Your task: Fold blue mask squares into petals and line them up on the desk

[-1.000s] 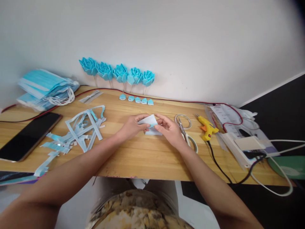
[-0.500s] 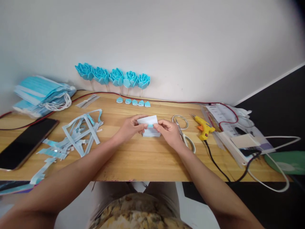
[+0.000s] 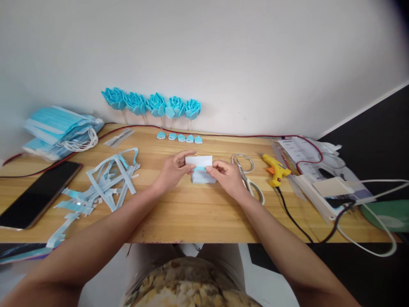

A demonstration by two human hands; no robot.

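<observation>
A small pale rectangle of mask fabric, with a light-blue strip along its lower edge, is held up between my two hands. My left hand pinches its left end between thumb and fingers. At the opposite end, my right hand grips the lower corner with thumb and forefinger. Just below the held piece, a stack of similar pale-blue fabric pieces lies on the table, partly covered by it. Scissors with white handles lie beside my right hand.
Blue fabric roses on sticks lean against the wall, with several small folded blue pieces before them. Cut strips, a phone and packed face masks lie left. A yellow glue gun and a white power strip stand right.
The fabric piece has gone from tilted to nearly level, and its blue lower strip shows wider. My left fingers have shifted slightly left. The whole view has moved a little.
</observation>
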